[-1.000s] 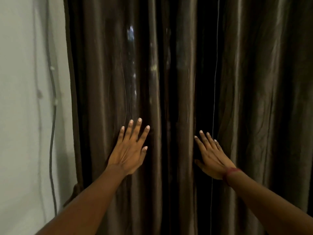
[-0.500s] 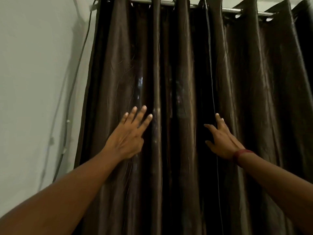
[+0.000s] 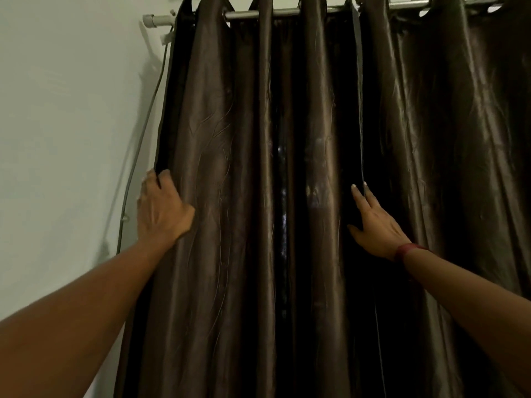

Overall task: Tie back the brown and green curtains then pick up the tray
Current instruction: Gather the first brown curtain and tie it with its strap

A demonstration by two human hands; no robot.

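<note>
Evidently gathering comes first: the left hand (image 3: 162, 209) curls round the outer edge of the brown curtain (image 3: 230, 168), which hangs between both hands; the right hand (image 3: 376, 222) presses straight-fingered at its inner edge. Next, bunch it. No tray shows.

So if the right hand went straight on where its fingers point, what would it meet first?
The brown curtain: the right hand points up along that panel's hanging edge, fingertips seemingly touching it. Carried on upward, it would likely reach the curtain rod, though depth is unclear.
</note>
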